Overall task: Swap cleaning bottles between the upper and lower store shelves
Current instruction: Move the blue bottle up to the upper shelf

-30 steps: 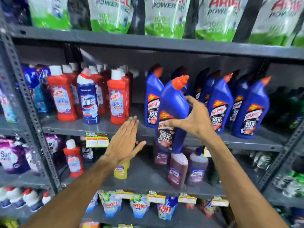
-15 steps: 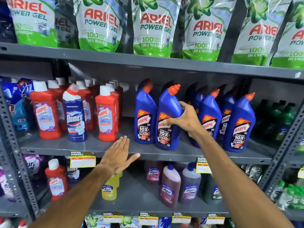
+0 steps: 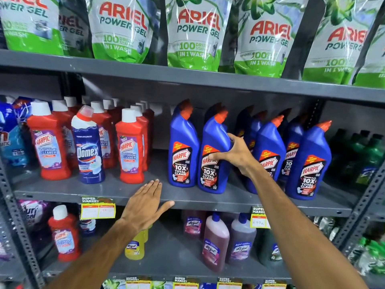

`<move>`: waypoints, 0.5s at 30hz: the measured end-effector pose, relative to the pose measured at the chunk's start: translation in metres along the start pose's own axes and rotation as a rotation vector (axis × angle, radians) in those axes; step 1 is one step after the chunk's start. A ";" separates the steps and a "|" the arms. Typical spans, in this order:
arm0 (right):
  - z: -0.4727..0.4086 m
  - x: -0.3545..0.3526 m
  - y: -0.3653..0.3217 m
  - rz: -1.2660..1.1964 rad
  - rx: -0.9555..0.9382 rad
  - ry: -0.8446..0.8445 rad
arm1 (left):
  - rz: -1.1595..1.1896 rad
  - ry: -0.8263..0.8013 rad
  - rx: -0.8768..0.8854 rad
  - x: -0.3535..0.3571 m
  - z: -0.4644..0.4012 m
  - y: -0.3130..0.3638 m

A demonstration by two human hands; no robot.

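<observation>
The right hand (image 3: 235, 156) is clamped around the waist of a blue Harpic bottle (image 3: 214, 155), thumb across the label and fingers wrapped behind. The bottle stands upright on the upper shelf (image 3: 208, 200), just beside another blue Harpic bottle (image 3: 183, 149) on its left. The left hand (image 3: 145, 205) is flat and spread, holding nothing, fingertips over the shelf's front edge. Lizol bottles (image 3: 215, 245) stand on the lower shelf (image 3: 173, 253).

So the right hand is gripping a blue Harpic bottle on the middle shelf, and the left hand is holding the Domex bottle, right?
Not quite. The right hand does grip the blue Harpic bottle on the middle shelf, but the head view shows the left hand empty, open and flat at the shelf's front edge. The Domex bottle stands untouched.
</observation>
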State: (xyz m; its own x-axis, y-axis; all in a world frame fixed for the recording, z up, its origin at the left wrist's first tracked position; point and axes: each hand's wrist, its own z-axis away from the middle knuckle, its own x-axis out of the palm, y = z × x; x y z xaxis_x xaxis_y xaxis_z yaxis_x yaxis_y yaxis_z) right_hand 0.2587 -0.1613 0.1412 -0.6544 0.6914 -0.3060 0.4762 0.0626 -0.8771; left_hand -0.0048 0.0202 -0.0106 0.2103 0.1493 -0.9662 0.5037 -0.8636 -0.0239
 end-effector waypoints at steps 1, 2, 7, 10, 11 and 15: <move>0.000 0.000 0.002 -0.013 0.001 -0.005 | 0.000 0.003 -0.002 0.001 0.000 0.000; 0.000 0.000 0.004 -0.025 0.004 -0.007 | 0.001 0.005 -0.002 0.001 0.000 0.000; 0.013 0.011 0.029 -0.116 0.060 0.081 | 0.006 0.006 -0.003 0.002 0.000 -0.001; 0.035 0.024 0.063 -0.098 0.100 0.158 | 0.008 0.024 -0.006 0.003 0.000 -0.001; 0.042 0.029 0.075 -0.092 0.104 0.174 | 0.009 0.029 -0.006 0.003 0.000 -0.001; 0.052 0.034 0.095 -0.129 0.088 0.202 | 0.019 0.022 -0.008 0.004 -0.001 -0.001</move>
State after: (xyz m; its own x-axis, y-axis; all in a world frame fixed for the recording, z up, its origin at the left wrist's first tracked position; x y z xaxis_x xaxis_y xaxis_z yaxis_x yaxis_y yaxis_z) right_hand 0.2513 -0.1691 0.0283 -0.5719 0.8119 -0.1170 0.3377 0.1031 -0.9356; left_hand -0.0042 0.0221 -0.0142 0.2388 0.1435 -0.9604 0.5058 -0.8626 -0.0031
